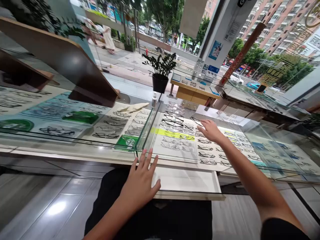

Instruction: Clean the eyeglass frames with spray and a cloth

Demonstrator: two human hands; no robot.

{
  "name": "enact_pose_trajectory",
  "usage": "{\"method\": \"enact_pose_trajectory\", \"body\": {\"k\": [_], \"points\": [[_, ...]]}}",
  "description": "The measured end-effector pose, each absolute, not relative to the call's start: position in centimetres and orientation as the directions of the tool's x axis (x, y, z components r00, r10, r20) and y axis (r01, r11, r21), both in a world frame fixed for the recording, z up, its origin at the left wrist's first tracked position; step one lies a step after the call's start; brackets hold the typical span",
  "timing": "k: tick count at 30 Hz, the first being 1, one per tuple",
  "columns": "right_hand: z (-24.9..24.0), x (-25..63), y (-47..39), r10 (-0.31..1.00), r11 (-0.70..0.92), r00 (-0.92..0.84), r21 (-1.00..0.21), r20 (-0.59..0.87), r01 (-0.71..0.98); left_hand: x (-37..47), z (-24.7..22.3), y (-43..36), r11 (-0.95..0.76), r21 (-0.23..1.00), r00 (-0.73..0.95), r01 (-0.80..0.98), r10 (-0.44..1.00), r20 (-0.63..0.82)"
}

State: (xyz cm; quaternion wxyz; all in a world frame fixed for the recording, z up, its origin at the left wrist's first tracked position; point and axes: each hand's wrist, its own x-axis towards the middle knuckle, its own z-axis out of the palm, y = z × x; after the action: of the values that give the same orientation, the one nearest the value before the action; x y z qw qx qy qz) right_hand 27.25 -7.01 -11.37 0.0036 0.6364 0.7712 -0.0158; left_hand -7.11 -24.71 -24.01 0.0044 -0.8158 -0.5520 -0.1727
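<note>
My left hand (141, 180) rests with fingers spread at the front edge of the glass counter (175, 160), beside an upright glass corner. Over the countertop, my right hand (211, 130) reaches out with a pair of dark-rimmed eyeglasses (197, 120) between thumb and fingers; the exact contact is too small to make out. Left of it, several black eyeglasses (172, 122) lie in a column on the glass. Below the glass, rows of eyeglasses (206, 154) sit on white boards, near a yellow strip (172, 134). A white drawer (185, 180) stands pulled out in front of my body.
A potted plant (160, 78), a small spray bottle (154, 99) and a pale cloth (132, 108) stand or lie along the back. Brown slanted panels (62, 63) rise at left. A green tray (80, 116) holds small items. Another display table (192, 95) stands by the window.
</note>
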Motion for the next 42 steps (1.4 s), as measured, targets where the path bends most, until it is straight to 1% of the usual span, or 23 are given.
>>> {"method": "enact_pose_trajectory", "body": {"k": [2, 4, 5, 8, 11, 13, 14, 17, 20, 22, 25, 28, 30, 31, 33, 35, 42], "points": [[-10.2, 27.4, -9.7, 0.969, 0.247, -0.247, -0.047, 0.017, 0.968, -7.2, -24.0, -24.9, -0.397, 0.183, 0.337, 0.899, 0.896, 0.289], [-8.9, 27.5, -12.9, 0.953, 0.302, -0.302, -0.121, 0.019, 0.946, -7.3, -24.0, -25.0, -0.398, 0.178, 0.339, 0.9, 0.895, 0.29], [-8.1, 27.5, -14.5, 0.945, 0.322, -0.328, -0.168, -0.009, 0.932, -7.3, -24.1, -25.0, -0.397, 0.173, 0.338, 0.902, 0.895, 0.292], [-6.0, 26.8, -19.4, 0.917, 0.321, -0.374, -0.302, -0.14, 0.898, -7.3, -24.1, -25.1, -0.397, 0.159, 0.34, 0.904, 0.893, 0.296], [-4.8, 25.4, -23.3, 0.84, 0.235, -0.394, -0.404, -0.372, 0.884, -7.2, -23.9, -25.1, -0.398, 0.155, 0.347, 0.904, 0.896, 0.277], [-4.9, 24.2, -24.8, 0.759, 0.172, -0.397, -0.429, -0.517, 0.887, -7.2, -23.6, -25.1, -0.396, 0.154, 0.35, 0.905, 0.901, 0.256], [-5.3, 23.7, -25.4, 0.718, 0.161, -0.406, -0.434, -0.565, 0.887, -7.1, -23.5, -25.1, -0.395, 0.155, 0.351, 0.906, 0.903, 0.248], [-7.1, 22.3, -25.9, 0.626, 0.178, -0.44, -0.43, -0.644, 0.885, -7.0, -23.2, -25.1, -0.391, 0.162, 0.35, 0.906, 0.908, 0.23], [-10.2, 21.6, -25.4, 0.577, 0.194, -0.428, -0.392, -0.696, 0.899, -6.9, -23.1, -25.1, -0.388, 0.171, 0.351, 0.906, 0.912, 0.21], [-13.0, 21.7, -24.8, 0.594, 0.238, -0.428, -0.36, -0.681, 0.902, -6.9, -23.1, -25.0, -0.39, 0.174, 0.355, 0.904, 0.912, 0.204], [-18.3, 22.5, -23.3, 0.696, 0.276, -0.372, -0.249, -0.614, 0.928, -6.8, -23.1, -24.8, -0.393, 0.178, 0.358, 0.902, 0.912, 0.199], [-23.4, 23.5, -20.8, 0.814, 0.252, -0.26, -0.087, -0.519, 0.964, -6.8, -23.0, -24.8, -0.393, 0.183, 0.358, 0.901, 0.913, 0.196], [-26.3, 24.1, -18.7, 0.865, 0.236, -0.2, 0.021, -0.461, 0.972, -6.8, -23.1, -24.8, -0.394, 0.185, 0.358, 0.9, 0.912, 0.2], [-27.5, 24.3, -17.6, 0.895, 0.225, -0.184, 0.055, -0.406, 0.973, -6.9, -23.1, -24.8, -0.395, 0.186, 0.359, 0.899, 0.911, 0.203], [-29.4, 24.7, -15.4, 0.935, 0.218, -0.18, 0.093, -0.306, 0.972, -6.9, -23.1, -24.7, -0.399, 0.188, 0.36, 0.898, 0.909, 0.211], [-30.7, 25.1, -13.5, 0.954, 0.196, -0.162, 0.116, -0.251, 0.974, -6.9, -23.2, -24.7, -0.402, 0.192, 0.359, 0.895, 0.906, 0.222], [-32.6, 26.4, -9.5, 0.944, 0.233, -0.203, 0.089, -0.262, 0.968, -6.8, -23.3, -24.6, -0.399, 0.194, 0.349, 0.896, 0.904, 0.246]]}}
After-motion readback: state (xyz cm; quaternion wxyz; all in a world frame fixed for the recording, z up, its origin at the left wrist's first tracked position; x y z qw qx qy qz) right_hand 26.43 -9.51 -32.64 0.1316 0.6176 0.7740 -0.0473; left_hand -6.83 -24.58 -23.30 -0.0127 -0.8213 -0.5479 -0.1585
